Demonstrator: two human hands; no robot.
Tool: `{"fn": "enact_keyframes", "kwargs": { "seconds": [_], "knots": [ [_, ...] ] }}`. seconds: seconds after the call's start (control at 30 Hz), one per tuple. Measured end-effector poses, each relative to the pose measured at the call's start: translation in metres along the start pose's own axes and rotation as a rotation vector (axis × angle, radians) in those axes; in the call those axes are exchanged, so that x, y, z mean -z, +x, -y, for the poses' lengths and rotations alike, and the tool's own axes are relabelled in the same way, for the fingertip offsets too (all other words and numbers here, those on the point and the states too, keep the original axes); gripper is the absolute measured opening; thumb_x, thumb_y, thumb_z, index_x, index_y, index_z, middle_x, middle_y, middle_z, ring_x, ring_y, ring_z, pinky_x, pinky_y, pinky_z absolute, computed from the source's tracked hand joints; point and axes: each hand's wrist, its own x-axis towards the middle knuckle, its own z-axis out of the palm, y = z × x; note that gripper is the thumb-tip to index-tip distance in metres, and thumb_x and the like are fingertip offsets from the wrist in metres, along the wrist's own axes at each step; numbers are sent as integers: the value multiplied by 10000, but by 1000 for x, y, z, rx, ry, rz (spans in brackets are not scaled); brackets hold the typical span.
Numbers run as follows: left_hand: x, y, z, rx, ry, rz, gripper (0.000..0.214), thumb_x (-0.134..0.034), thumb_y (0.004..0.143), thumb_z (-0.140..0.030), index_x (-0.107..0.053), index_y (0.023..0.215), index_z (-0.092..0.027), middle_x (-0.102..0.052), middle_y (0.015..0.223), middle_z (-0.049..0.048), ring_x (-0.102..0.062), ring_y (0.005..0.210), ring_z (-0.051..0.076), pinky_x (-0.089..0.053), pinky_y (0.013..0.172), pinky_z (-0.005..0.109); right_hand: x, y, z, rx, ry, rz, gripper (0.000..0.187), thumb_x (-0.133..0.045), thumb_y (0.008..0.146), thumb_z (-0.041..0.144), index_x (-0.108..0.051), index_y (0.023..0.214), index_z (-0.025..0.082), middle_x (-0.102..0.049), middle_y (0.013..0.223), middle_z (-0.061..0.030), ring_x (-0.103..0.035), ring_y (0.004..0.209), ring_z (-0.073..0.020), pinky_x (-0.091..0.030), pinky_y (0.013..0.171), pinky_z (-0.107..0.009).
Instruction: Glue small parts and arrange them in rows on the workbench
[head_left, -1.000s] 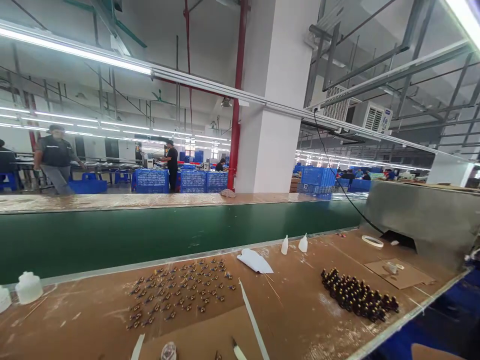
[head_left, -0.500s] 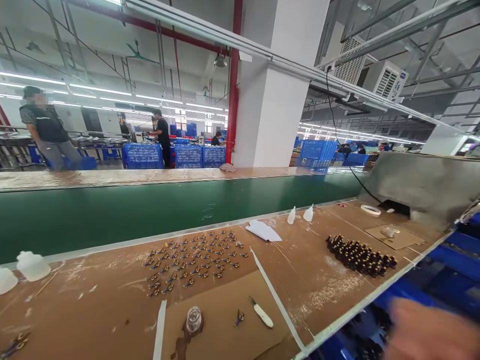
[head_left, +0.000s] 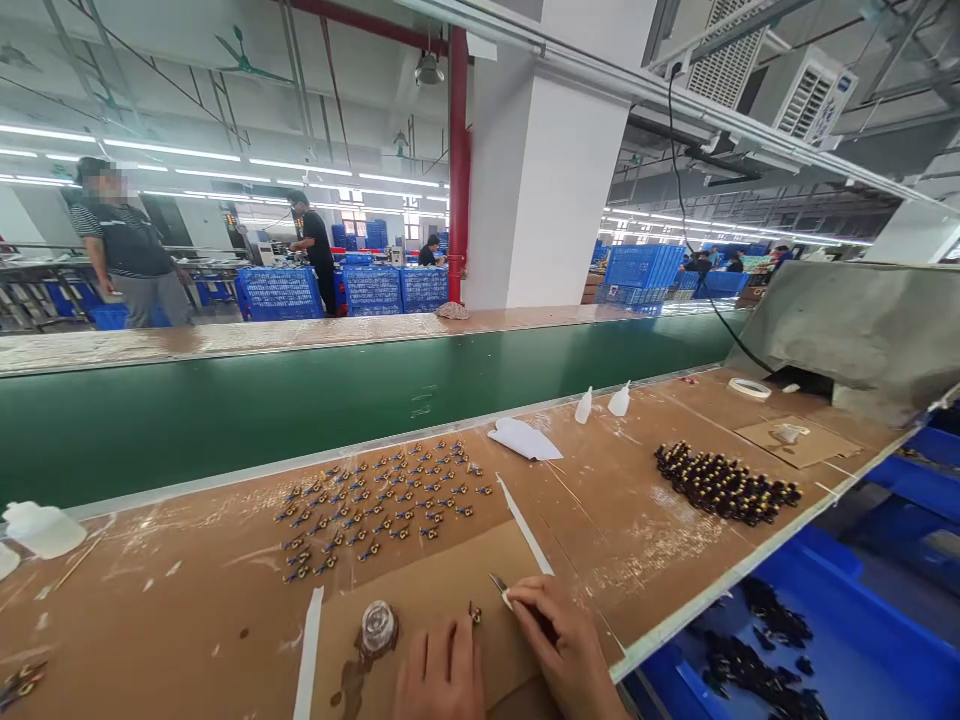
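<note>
My right hand (head_left: 561,640) is closed around a small knife (head_left: 498,582) with a white handle; its blade points up and left over a sheet of brown cardboard (head_left: 420,580). My left hand (head_left: 441,668) rests on the same cardboard with its fingers stretched forward; its thumb is hidden. Right by the left index fingertip lies a small dark and gold-coloured figure-like part (head_left: 474,613). Left of that hand stands a small clear cup (head_left: 378,628) on a wet stain. Farther back, many similar small blue and gold parts (head_left: 382,500) are spread in rows.
White squeeze bottles (head_left: 619,400) and a white paper (head_left: 523,438) lie along the green conveyor belt (head_left: 300,390). A cluster of dark parts (head_left: 724,484) sits to the right. Below the table edge is a blue bin (head_left: 862,620) with dark pieces. People stand beyond the belt.
My right hand has come in from the lower right and taken hold of the knife. My left hand has entered beside the small part. The view has shifted slightly.
</note>
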Motion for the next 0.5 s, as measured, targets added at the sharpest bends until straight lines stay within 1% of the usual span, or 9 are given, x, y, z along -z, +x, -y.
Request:
{"fn": "enact_keyframes", "kwargs": {
  "seconds": [0.07, 0.13, 0.2, 0.27, 0.33, 0.43, 0.5],
  "knots": [
    [-2, 7, -6, 74, 39, 101, 206, -458, 867, -143, -656, 917, -170, -686, 828, 66, -617, 742, 220, -442, 630, 327, 1, 1, 2, -1, 0, -6, 194, -430, 922, 248, -620, 922, 210, -625, 896, -46, -592, 851, -129, -478, 750, -214],
    [0, 12, -11, 88, 60, 154, 217, -445, 873, -141, -660, 855, -169, -677, 814, 69, -608, 735, 223, -428, 633, 338, 1, 2, 3, 8, -2, -12, 201, -430, 921, 255, -625, 917, 205, -629, 886, -47, -594, 839, -129, -480, 739, -213],
    [1, 16, -13, 69, 78, 178, 221, -459, 869, -132, -651, 769, -173, -670, 781, 59, -600, 705, 217, -415, 620, 340, 1, 3, 3, 14, -4, -20, 208, -426, 922, 252, -627, 914, 199, -632, 882, -50, -595, 835, -127, -482, 740, -213],
    [0, 18, -11, 32, 76, 173, 218, -484, 856, -117, -633, 710, -179, -664, 744, 45, -597, 668, 209, -408, 605, 338, 0, 3, 3, 22, -5, -24, 208, -428, 918, 241, -631, 915, 198, -635, 884, -50, -596, 836, -125, -483, 744, -213],
    [-2, 20, -5, -17, 61, 114, 192, -506, 846, -107, -628, 714, -178, -671, 723, 37, -608, 646, 201, -423, 619, 343, 0, 4, 4, 39, -6, -19, 197, -448, 906, 235, -642, 919, 208, -639, 886, -46, -600, 837, -125, -485, 745, -212],
    [0, 23, 5, -132, -3, -58, 106, -546, 840, -115, -633, 803, -162, -699, 712, 27, -637, 623, 165, -462, 698, 337, 3, 8, 12, 58, 43, -4, 207, -463, 897, 243, -658, 960, 219, -651, 893, -41, -611, 840, -122, -489, 741, -203],
    [6, 26, 7, -170, -81, -126, 84, -552, 849, -128, -628, 843, -163, -707, 698, 13, -648, 604, 135, -478, 729, 311, 6, 12, 22, 12, 138, 22, 219, -472, 899, 269, -667, 982, 217, -664, 889, -40, -622, 830, -122, -491, 732, -199]
  ]
}}
